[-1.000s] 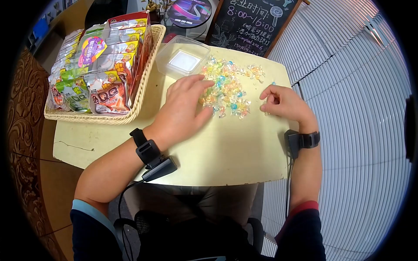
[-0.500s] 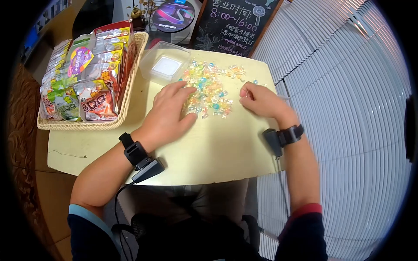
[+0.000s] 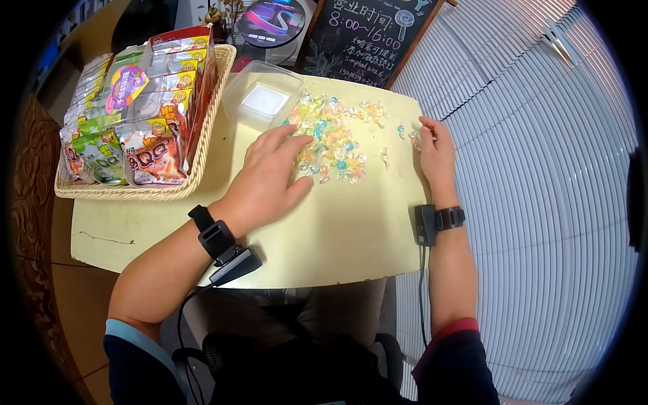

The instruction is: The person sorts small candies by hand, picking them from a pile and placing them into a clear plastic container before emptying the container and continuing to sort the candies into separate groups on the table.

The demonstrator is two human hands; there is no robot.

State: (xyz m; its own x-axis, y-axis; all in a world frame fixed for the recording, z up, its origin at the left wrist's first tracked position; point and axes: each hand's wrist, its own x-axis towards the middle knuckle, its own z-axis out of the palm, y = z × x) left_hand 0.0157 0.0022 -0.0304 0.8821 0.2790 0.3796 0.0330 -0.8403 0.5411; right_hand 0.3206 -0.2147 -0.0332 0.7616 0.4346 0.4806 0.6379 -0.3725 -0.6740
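A loose heap of small wrapped candies (image 3: 327, 138), in clear, yellow, blue and pink, lies on the pale yellow table (image 3: 324, 229). My left hand (image 3: 273, 169) rests at the heap's left side, fingers spread and fingertips touching its edge, with nothing in its grasp. Near the table's right edge, my right hand (image 3: 439, 152) stands on its side, fingers curved and thumb apart. Beside its thumb lie a few stray candies (image 3: 414, 140); a blue candy (image 3: 401, 129) sits just left of them. One single candy (image 3: 385, 157) lies between heap and hand.
A clear plastic tub (image 3: 263, 94) with a white label stands behind my left hand. To the left is a wicker basket (image 3: 196, 182) of packaged snacks. A chalkboard (image 3: 368, 44) and a round-labelled spool (image 3: 272, 23) stand behind the table; blinds (image 3: 526, 202) hang at right.
My right hand has moved right, away from the heap, and its fingers have loosened from a closed curl. Candies it covered now show. My left hand stays by the heap.
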